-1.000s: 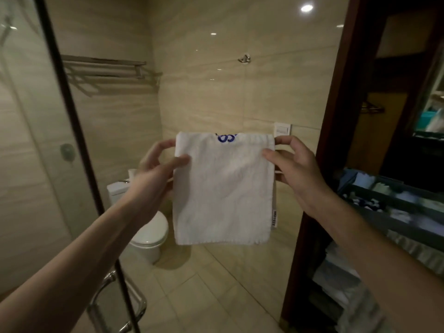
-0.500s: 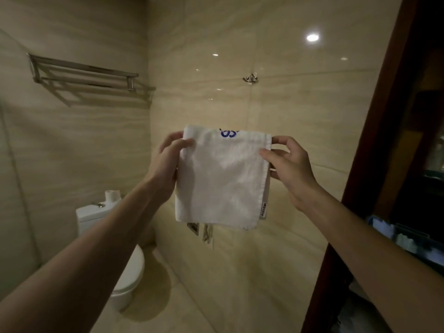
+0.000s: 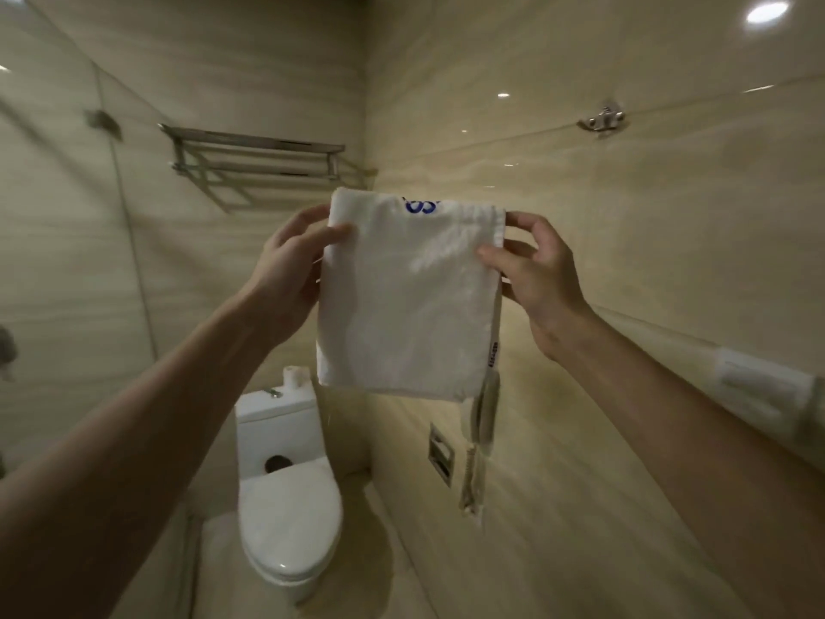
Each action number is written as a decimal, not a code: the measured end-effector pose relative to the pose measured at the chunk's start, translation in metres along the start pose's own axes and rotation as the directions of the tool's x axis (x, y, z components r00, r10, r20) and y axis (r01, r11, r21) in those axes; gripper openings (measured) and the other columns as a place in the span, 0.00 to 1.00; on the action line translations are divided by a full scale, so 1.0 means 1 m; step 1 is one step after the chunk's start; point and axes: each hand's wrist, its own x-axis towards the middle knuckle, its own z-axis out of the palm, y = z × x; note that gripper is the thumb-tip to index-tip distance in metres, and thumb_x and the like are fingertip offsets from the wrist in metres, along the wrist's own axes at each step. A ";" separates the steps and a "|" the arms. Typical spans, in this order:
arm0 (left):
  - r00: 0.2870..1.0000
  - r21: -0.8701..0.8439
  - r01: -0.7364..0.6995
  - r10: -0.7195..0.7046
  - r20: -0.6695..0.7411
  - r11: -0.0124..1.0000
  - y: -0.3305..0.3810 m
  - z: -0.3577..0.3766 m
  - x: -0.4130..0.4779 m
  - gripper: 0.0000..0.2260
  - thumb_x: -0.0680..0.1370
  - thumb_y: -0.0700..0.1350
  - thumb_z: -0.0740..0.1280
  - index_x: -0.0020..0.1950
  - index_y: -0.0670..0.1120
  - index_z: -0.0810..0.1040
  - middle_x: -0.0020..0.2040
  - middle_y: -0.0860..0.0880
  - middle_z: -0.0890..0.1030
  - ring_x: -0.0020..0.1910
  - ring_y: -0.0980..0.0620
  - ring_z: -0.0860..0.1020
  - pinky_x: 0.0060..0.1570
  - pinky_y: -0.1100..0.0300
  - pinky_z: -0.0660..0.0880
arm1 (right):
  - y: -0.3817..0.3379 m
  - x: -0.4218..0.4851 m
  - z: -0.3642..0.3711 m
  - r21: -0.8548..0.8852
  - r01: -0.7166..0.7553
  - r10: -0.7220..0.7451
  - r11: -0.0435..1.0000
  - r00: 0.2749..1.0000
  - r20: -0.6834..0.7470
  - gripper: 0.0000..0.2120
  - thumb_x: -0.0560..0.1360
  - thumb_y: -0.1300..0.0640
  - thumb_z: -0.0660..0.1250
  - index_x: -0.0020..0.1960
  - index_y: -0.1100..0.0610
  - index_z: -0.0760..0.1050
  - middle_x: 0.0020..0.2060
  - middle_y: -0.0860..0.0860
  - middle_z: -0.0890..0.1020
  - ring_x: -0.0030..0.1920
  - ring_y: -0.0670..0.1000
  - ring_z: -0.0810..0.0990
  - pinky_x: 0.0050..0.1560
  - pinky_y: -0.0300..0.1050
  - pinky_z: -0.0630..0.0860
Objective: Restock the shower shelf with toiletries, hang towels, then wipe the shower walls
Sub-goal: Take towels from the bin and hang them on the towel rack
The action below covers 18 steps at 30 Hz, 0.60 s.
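A folded white towel with blue lettering at its top edge hangs in front of me at chest height. My left hand pinches its upper left corner, thumb in front. My right hand pinches its upper right corner the same way. Behind and above the towel, a metal towel rack is fixed to the far tiled wall. A chrome wall hook sits high on the right wall.
A white toilet stands below the towel with a paper roll on its tank. A wall phone and a recessed holder are on the right wall. A glass shower panel is at the left.
I have stepped further into the bathroom; the doorway and cart are out of view and the toilet and rack look nearer. Both hands still hold the towel by its top corners.
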 end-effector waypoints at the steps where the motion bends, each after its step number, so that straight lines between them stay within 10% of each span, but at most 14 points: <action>1: 1.000 0.012 -0.014 0.014 -0.020 1.000 -0.003 -0.004 0.012 0.18 0.74 0.44 0.72 0.64 0.51 0.80 0.53 0.46 0.84 0.50 0.46 0.79 0.49 0.51 0.73 | 0.009 0.018 0.008 0.006 0.013 -0.013 1.000 1.000 0.024 0.17 0.75 0.61 0.72 0.61 0.49 0.74 0.47 0.50 0.87 0.46 0.50 0.87 0.51 0.52 0.84; 10: 0.981 0.132 -0.085 0.107 -0.163 0.988 0.001 -0.052 0.108 0.18 0.79 0.38 0.67 0.67 0.52 0.77 0.57 0.45 0.83 0.50 0.47 0.82 0.40 0.60 0.79 | 0.055 0.171 0.100 0.150 0.057 -0.090 0.987 0.972 0.219 0.16 0.75 0.67 0.68 0.58 0.51 0.74 0.50 0.52 0.84 0.49 0.50 0.84 0.45 0.43 0.82; 18: 0.925 0.223 -0.116 0.187 -0.330 0.968 -0.002 -0.121 0.179 0.22 0.77 0.34 0.69 0.67 0.54 0.78 0.58 0.41 0.83 0.52 0.44 0.82 0.51 0.52 0.80 | 0.086 0.251 0.206 0.209 0.167 -0.227 0.964 0.924 0.309 0.16 0.74 0.67 0.68 0.50 0.46 0.74 0.51 0.50 0.83 0.50 0.50 0.83 0.40 0.38 0.77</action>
